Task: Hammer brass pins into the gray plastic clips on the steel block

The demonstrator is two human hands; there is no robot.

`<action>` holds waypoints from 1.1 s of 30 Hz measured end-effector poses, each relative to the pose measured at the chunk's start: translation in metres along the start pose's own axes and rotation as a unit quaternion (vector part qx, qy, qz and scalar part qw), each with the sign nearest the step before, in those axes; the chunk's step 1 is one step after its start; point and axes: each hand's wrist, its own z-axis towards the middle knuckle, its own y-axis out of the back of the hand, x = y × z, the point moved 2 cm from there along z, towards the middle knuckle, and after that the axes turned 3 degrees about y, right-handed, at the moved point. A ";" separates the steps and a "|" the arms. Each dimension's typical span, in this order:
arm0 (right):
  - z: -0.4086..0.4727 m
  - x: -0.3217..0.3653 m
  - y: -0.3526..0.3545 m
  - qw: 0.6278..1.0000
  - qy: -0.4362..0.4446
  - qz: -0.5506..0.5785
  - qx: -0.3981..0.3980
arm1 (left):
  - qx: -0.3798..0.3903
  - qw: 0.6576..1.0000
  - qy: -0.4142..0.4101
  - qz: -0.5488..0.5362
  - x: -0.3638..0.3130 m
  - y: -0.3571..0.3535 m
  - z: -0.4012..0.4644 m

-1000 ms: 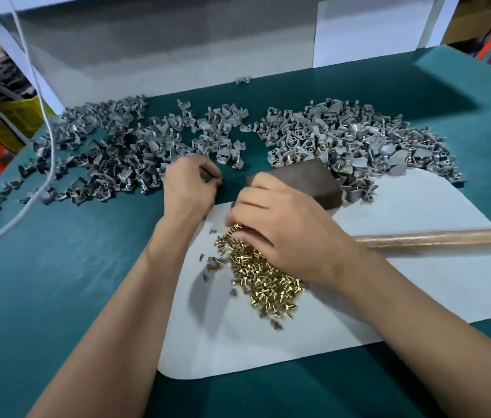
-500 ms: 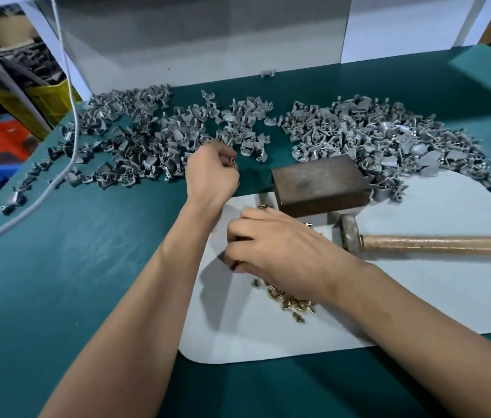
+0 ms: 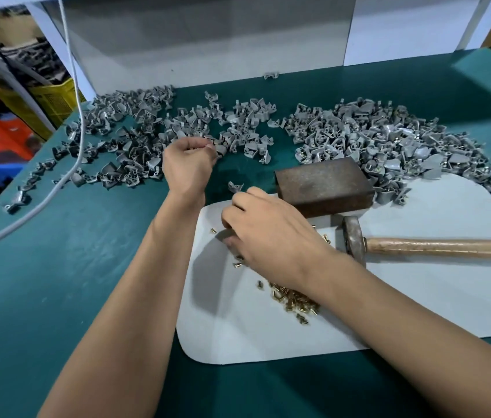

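A rusty brown steel block (image 3: 322, 185) sits at the white mat's far edge, with nothing on top. My left hand (image 3: 188, 167) is curled at the near edge of the left pile of gray plastic clips (image 3: 123, 140), fingertips pinched on a small gray clip that is mostly hidden. My right hand (image 3: 271, 236) lies palm down on the mat over the heap of brass pins (image 3: 295, 303), its fingers curled into the pins and hiding most of them. A single loose clip (image 3: 235, 186) lies between my hands. The hammer (image 3: 354, 239) rests on the mat to the right, unheld.
A second, larger pile of gray clips (image 3: 389, 137) lies behind and right of the block. The white mat (image 3: 419, 297) lies on a green table top. A white cable (image 3: 72, 70) hangs down at the left. Yellow and orange crates (image 3: 51, 101) stand beyond the left edge.
My left hand moved away from the block to the clip pile's edge. My right hand shifted left over the pins, which uncovered the block and the hammer head. The camera view shifted too.
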 end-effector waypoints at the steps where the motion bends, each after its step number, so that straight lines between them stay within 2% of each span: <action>1: 0.008 0.004 -0.001 1.000 -0.018 0.010 0.000 | -0.003 1.000 0.019 -0.018 -0.001 0.005 0.003; 7: 0.038 0.018 -0.010 0.996 -0.064 0.009 0.062 | -0.027 0.997 0.032 -0.071 -0.009 0.026 0.008; 12: 0.037 0.019 -0.006 0.996 -0.040 -0.006 0.075 | 0.012 0.986 0.025 -0.165 -0.012 0.019 0.001; 14: 0.034 0.012 0.005 0.999 -0.036 0.000 0.039 | 0.060 0.979 0.014 -0.196 -0.014 0.009 -0.007; 16: 0.028 -0.005 0.022 0.996 -0.064 0.054 -0.013 | 0.114 0.972 0.008 -0.203 -0.016 -0.005 -0.016; 19: 0.005 -0.041 0.049 0.978 -0.123 0.127 -0.112 | 0.179 0.963 0.014 -0.200 -0.019 -0.028 -0.037; 23: -0.033 -0.087 0.060 0.947 -0.172 0.162 -0.220 | 0.282 0.931 0.024 -0.231 -0.020 -0.050 -0.065; 27: -0.049 -0.111 0.055 0.920 -0.210 0.191 -0.269 | 0.352 0.916 -0.011 -0.194 -0.020 -0.056 -0.076; 33: -0.049 -0.107 0.050 0.909 -0.177 0.205 -0.316 | 0.383 0.908 -0.037 -0.166 -0.018 -0.058 -0.080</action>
